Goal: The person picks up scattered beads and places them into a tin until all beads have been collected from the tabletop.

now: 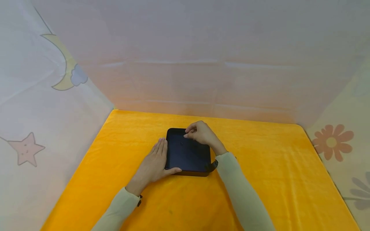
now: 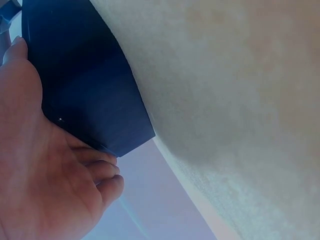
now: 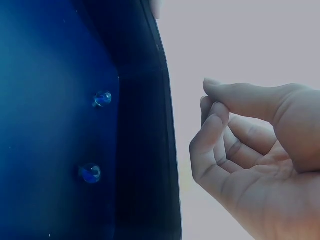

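A black square tray (image 1: 189, 157) with raised walls lies on the yellow cloth. My left hand (image 1: 153, 163) rests against it, straight fingers along the left wall and thumb over the near left corner. In the left wrist view, that hand (image 2: 55, 175) touches the dark tray (image 2: 85, 75). Above the tray's far right part, my right hand (image 1: 201, 133) has its fingers curled, thumb meeting the fingertips. The right wrist view shows nothing between the fingertips of this hand (image 3: 240, 135). Two clear glass marbles, an upper marble (image 3: 103, 98) and a lower marble (image 3: 91, 173), sit apart inside the tray.
Yellow cloth (image 1: 268, 166) covers the table around the tray. A pale fabric wall (image 1: 185, 83) stands behind it, with more fabric at both sides, printed with a moon (image 1: 67, 65), a star (image 1: 27, 149) and flowers.
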A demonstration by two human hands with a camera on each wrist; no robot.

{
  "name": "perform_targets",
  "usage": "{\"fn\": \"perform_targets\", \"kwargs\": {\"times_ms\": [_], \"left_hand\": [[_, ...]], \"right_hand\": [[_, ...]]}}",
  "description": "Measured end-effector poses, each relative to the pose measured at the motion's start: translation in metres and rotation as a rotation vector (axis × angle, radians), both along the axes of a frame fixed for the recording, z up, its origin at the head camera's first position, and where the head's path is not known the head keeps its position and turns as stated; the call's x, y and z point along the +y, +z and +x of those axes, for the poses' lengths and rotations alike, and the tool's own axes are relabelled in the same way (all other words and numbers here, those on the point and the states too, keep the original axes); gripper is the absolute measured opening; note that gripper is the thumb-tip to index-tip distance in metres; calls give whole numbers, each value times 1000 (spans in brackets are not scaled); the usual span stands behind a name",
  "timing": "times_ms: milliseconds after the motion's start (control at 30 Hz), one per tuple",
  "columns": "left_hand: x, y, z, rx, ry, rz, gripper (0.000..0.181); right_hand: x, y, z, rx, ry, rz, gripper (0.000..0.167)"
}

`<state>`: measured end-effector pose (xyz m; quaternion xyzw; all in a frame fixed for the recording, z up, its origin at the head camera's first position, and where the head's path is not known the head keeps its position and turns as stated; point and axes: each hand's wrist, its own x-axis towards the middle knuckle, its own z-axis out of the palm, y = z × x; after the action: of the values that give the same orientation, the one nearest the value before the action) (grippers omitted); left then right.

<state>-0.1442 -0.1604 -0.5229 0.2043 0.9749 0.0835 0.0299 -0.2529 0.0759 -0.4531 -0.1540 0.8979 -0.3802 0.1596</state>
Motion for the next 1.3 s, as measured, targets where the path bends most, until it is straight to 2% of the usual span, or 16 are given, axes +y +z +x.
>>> {"fn": "perform_targets", "kwargs": {"times_ms": [300, 633, 1300], "left_hand": [[-1, 0, -2, -10, 1, -13, 128], [-4, 1, -2, 27, -13, -2, 126], [-3, -1, -2, 19, -5, -12, 130]], "right_hand": [[7, 7, 5, -7, -18, -14, 20], [15, 16, 17, 8, -37, -41, 20], [56, 7, 43, -15, -132, -46, 19]]}}
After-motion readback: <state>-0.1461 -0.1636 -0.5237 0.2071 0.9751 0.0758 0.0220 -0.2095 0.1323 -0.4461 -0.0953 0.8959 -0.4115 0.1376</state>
